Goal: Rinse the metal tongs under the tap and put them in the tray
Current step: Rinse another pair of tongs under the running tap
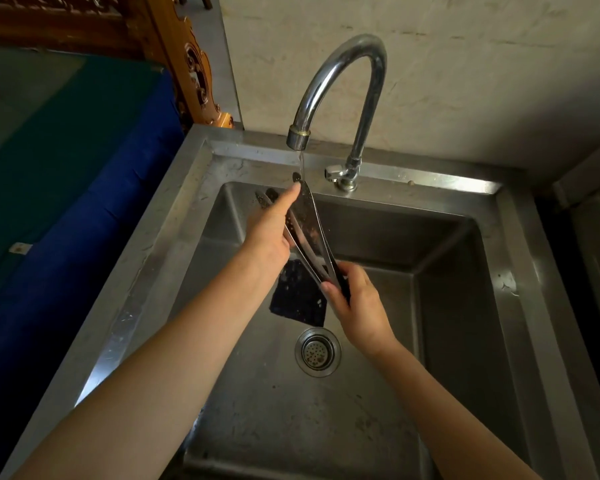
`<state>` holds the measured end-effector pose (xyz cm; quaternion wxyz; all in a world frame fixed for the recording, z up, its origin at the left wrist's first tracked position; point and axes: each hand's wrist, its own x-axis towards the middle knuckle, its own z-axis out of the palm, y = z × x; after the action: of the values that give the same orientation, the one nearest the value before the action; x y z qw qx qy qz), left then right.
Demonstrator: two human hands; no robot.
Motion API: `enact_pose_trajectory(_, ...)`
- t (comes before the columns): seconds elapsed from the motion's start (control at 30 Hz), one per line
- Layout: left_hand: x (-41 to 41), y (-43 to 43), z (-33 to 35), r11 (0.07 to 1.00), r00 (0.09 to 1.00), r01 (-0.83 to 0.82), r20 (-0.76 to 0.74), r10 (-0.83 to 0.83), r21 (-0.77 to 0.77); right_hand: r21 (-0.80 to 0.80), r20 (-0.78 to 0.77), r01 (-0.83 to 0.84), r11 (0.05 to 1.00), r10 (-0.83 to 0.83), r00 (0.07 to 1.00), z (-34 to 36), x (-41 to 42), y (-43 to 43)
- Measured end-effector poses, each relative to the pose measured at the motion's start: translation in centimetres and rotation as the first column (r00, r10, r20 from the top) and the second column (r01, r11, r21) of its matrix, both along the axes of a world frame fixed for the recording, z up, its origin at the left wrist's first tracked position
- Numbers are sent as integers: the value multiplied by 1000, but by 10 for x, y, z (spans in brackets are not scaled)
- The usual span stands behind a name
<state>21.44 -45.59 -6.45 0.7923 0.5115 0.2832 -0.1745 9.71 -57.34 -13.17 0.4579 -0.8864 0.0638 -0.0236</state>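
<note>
The metal tongs [308, 226] slant over the steel sink [465, 188], perforated tips up under the curved tap [347, 67]. A thin stream of water [301, 166] falls from the spout onto the upper tip. My right hand [355, 303] grips the hinge end of the tongs low down. My left hand [272, 225] lies against the upper blades, fingers stretched along them toward the tips. No tray is in view.
A dark cloth or sponge [297, 296] lies on the sink floor beneath the tongs, just above the round drain [317, 351]. The tap's lever [333, 173] sits at its base. A blue covered surface [66, 202] borders the sink on the left.
</note>
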Motion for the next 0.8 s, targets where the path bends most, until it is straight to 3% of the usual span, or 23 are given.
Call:
enact_pose_trajectory(0.07, -1, -1, -4, 991, 997, -69, 46, 64, 116, 27, -20, -14, 1000, 15, 1000, -2, -3, 4)
enact_pose_trajectory(0.17, 2, 0, -9, 973, 980, -150, 159, 122, 174, 60, -61, -46, 997, 50, 997, 6, 1, 8)
enact_pose_trajectory(0.37, 1, -2, -17, 902, 922, -124, 384, -49, 414, 205, 30, 2, 979, -9, 1000, 53, 63, 9)
enact_pose_trajectory(0.53, 3, 0, -14, 925, 893, -75, 437, -105, 374, 125, 0, -98, 987, 99, 995, 73, 102, 1)
enact_pose_trajectory(0.8, 8, 3, -14, 953, 899, -53, 431, -84, 297, 382, -10, -199, 903, 219, 976, 72, 98, -11)
